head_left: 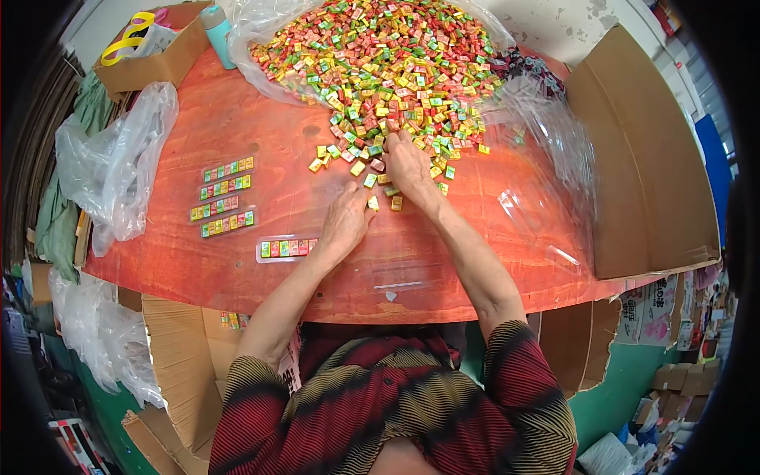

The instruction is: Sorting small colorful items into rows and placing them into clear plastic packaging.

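A big heap of small boxes in red, yellow and green spreads from the far side of the table toward me. At its near edge my right hand reaches in, fingers bent down among the loose boxes; its fingertips are partly hidden. My left hand is lower and to the left, fingers curled. Against its thumb side is a small yellow box; whether it is gripped is unclear. Partly under my left wrist lies a clear plastic tray with a row of boxes. Several filled trays are stacked in rows at the left.
Empty clear trays lie at the right. A cardboard box stands at the right edge, with clear plastic beside it. At the left are a plastic bag, a carton and a turquoise bottle. Open cartons sit below the table.
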### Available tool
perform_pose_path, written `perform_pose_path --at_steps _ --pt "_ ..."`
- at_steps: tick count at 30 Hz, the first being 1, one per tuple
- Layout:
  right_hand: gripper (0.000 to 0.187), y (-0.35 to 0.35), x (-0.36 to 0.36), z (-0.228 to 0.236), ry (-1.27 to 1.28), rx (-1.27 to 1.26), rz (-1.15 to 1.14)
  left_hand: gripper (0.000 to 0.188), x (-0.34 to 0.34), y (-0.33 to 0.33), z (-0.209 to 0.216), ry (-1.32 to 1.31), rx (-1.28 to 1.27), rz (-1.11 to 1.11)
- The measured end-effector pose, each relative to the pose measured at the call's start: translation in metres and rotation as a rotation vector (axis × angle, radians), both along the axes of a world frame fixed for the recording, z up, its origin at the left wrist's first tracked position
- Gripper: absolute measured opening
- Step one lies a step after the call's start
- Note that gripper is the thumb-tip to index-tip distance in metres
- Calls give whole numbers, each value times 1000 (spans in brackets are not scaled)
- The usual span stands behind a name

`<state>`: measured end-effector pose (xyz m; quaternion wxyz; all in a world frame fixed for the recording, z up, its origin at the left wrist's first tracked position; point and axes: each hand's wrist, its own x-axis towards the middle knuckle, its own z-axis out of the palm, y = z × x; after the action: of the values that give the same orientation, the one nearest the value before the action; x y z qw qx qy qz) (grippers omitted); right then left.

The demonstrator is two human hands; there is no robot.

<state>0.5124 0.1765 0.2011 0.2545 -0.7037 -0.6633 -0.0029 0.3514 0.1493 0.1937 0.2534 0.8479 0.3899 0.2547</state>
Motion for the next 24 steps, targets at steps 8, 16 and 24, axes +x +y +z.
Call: perform_pose_path --at_steps 8,16,24 --pt "13 -60 -13 2 329 -142 183 29 -15 6 3 13 -107 -37" --pt "12 -84 1 2 138 -86 101 40 -11 -1 3 -21 -54 -60" --pt "13 -108 -4 -9 162 -28 94 35 1 -12 -1 -11 11 -72"
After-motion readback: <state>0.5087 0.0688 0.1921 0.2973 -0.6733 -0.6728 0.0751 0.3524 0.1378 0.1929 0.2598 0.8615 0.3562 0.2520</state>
